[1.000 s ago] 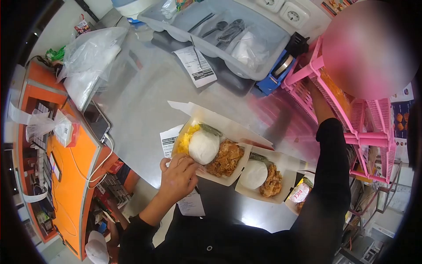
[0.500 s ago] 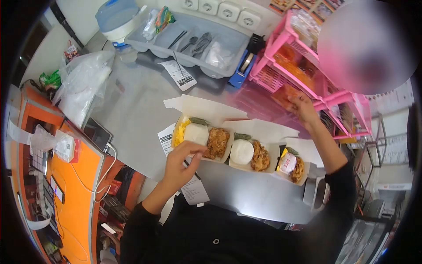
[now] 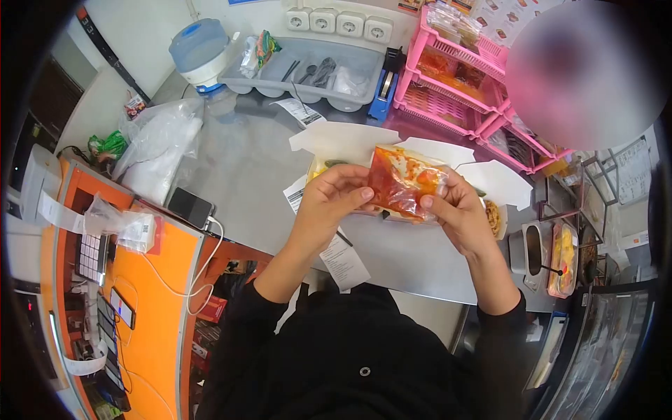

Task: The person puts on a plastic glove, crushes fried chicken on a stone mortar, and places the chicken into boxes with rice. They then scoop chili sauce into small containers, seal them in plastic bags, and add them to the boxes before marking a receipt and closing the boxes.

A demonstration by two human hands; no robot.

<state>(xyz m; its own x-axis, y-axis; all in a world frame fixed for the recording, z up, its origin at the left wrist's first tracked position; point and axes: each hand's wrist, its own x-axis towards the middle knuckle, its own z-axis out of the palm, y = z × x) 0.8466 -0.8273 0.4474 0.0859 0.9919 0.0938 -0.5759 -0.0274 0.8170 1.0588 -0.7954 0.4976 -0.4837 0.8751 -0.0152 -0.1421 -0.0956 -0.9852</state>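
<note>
Both hands hold a clear plastic sachet of red sauce [image 3: 401,183] above the row of open paper food boxes [image 3: 344,141]. My left hand [image 3: 333,199] pinches the sachet's left edge and my right hand [image 3: 456,209] grips its right edge. The sachet and hands hide most of the rice and fried food; only the rightmost box's food [image 3: 494,215] and a bit of yellow in the left box show. Printed receipts [image 3: 343,259] lie under the boxes on the steel counter [image 3: 241,164].
A pink rack of sauce sachets [image 3: 455,77] stands back right. A grey cutlery tray [image 3: 308,70], blue tape dispenser [image 3: 381,87], blue-lidded container [image 3: 199,49] and plastic bags [image 3: 157,143] sit behind. A phone [image 3: 190,206] lies by the orange till counter [image 3: 147,280]. Sauce tubs [image 3: 562,257] stand right.
My right hand left the pink rack with a sauce sachet and came over the boxes. My left hand left the first box and took the sachet's other edge. The view tilted upward.
</note>
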